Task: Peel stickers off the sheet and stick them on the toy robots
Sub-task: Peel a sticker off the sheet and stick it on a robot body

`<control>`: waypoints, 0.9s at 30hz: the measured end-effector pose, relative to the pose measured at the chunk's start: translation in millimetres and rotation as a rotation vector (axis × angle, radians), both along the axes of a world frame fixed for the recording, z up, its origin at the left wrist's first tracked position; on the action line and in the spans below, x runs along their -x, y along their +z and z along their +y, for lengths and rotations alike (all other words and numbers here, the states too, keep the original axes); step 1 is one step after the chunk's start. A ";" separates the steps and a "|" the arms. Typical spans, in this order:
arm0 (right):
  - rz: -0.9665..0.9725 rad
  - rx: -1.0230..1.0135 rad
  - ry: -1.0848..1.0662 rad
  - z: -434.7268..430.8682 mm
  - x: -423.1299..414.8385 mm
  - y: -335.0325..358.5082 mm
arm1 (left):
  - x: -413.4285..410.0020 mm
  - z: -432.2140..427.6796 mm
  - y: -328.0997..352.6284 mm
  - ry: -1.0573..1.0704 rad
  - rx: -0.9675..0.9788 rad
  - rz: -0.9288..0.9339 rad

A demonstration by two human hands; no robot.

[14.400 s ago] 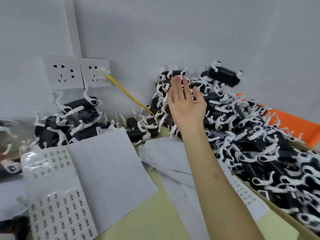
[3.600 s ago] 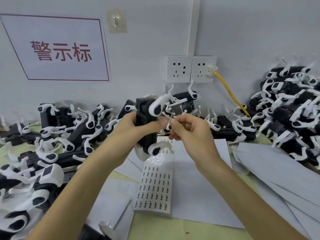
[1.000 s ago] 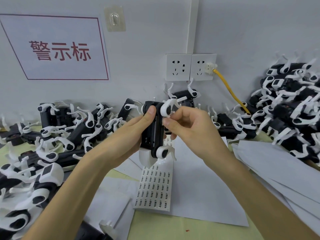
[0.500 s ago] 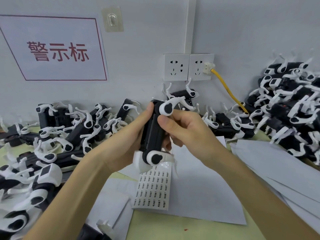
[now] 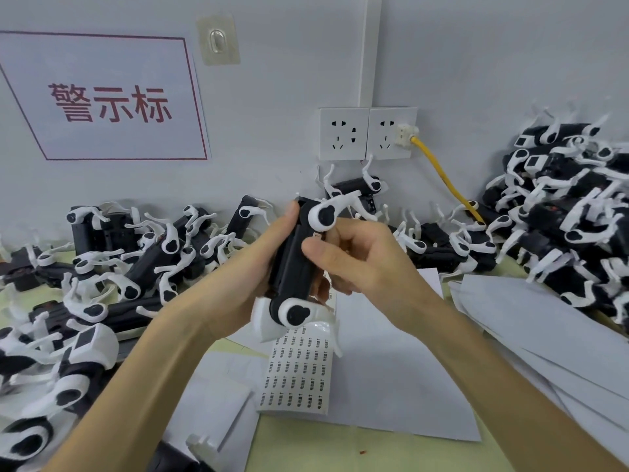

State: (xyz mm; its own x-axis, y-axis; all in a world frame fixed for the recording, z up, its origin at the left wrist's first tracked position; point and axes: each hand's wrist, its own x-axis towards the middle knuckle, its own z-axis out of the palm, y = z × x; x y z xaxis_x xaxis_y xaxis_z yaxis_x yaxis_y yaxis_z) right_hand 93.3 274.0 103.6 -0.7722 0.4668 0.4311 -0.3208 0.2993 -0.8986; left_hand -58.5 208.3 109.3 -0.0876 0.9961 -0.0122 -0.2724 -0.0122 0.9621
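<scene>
Your left hand [image 5: 245, 267] wraps the toy robot [image 5: 294, 264], holding it upright so its flank faces you | your right hand [image 5: 367, 264] curls round that flank, thumb [image 5: 316, 248] pressing, likely seating a sticker too small to confirm | sticker sheet [image 5: 299, 373] lies just beneath, handy for peeling.

Left hand [image 5: 238, 277] grips the black-and-white plastic toy robot [image 5: 292, 270], thumb near its top; right hand [image 5: 364, 264] curls opposite, thumb pressing its front.

toy workshop: heaped toy robots [image 5: 565, 212], sticker sheet [image 5: 299, 373]
</scene>
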 end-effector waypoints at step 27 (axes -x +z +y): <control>0.193 -0.265 -0.340 8.0 -12.0 14.2 | 30.1 6.0 -11.5 0.183 0.106 -0.178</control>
